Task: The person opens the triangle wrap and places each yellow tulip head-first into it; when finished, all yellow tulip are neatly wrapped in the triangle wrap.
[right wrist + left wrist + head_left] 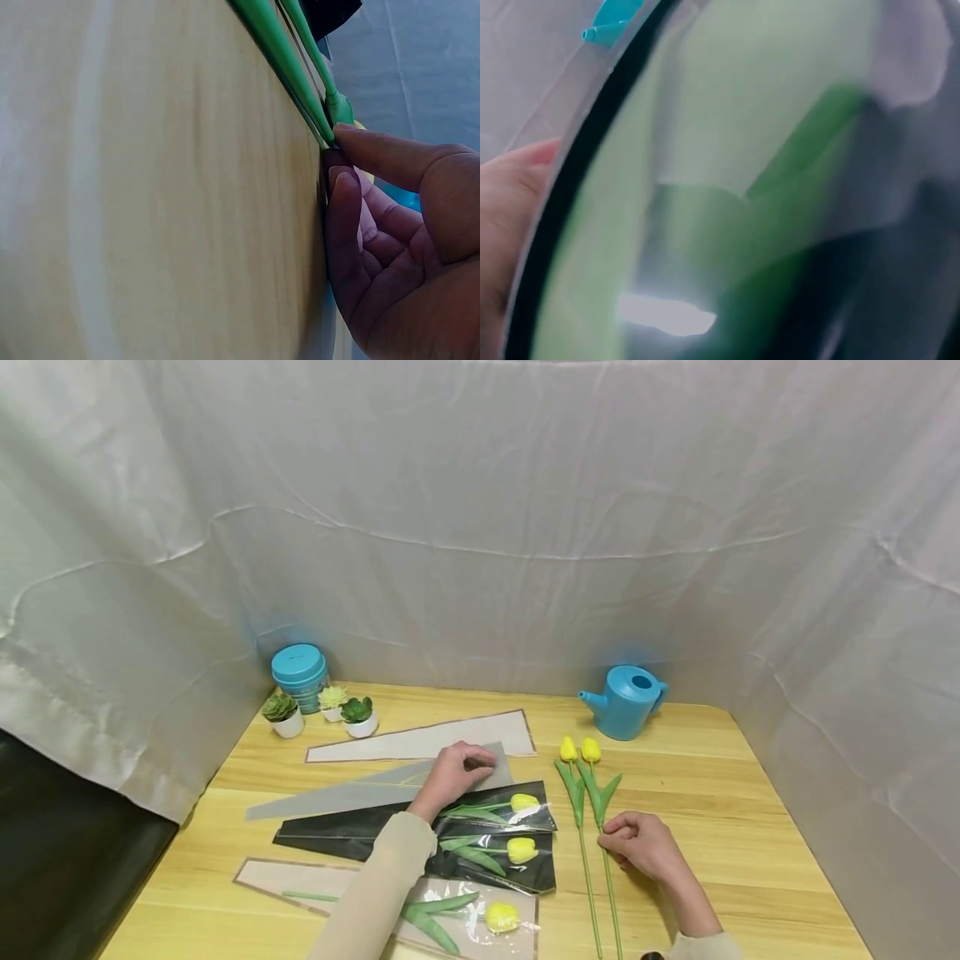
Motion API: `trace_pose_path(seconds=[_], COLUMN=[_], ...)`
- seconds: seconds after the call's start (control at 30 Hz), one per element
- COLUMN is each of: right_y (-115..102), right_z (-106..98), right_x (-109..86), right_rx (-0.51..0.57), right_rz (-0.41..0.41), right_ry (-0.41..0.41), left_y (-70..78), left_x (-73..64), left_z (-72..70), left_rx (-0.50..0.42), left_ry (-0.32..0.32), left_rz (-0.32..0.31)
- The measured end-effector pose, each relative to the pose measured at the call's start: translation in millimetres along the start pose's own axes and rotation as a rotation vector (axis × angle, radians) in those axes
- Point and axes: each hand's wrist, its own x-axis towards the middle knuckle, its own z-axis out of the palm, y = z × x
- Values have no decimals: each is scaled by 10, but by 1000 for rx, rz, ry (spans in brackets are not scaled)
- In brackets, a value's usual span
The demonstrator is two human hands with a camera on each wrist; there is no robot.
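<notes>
My right hand [641,845] pinches the stem of the right-hand yellow tulip [600,797] between thumb and fingertips, just below its leaves. In the right wrist view its green stem [289,71] runs to the fingertips. Another tulip [576,793] lies close along its left side. My left hand [457,772] is over the wide end of a grey flower sleeve [367,795], thumb and fingers curved with a gap between their tips. Below that forearm lie two black sleeves [337,828], each with a yellow tulip inside. A clear-fronted black sleeve [592,150] fills most of the left wrist view.
A pale sleeve [442,739] lies behind the grey one; another pale sleeve [517,935] with a tulip lies in front. At the back stand a blue watering can [621,710], a blue-lidded jar [300,672] and small potted succulents [360,720]. Grey curtains [487,568] enclose the table.
</notes>
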Motion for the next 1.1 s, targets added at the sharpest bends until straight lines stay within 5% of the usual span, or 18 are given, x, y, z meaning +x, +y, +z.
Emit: trace_pose_path(seconds=[0.27, 1.1], right_y=[5, -5], right_z=[10, -8], right_x=[-6, 1], right_rx=[13, 2], right_rz=[16, -20], right_ry=[10, -7], left_y=[-6, -19], left_x=[29, 2], left_z=[37, 25], left_rx=[54, -92], left_ry=[-61, -22], left_rz=[2, -5])
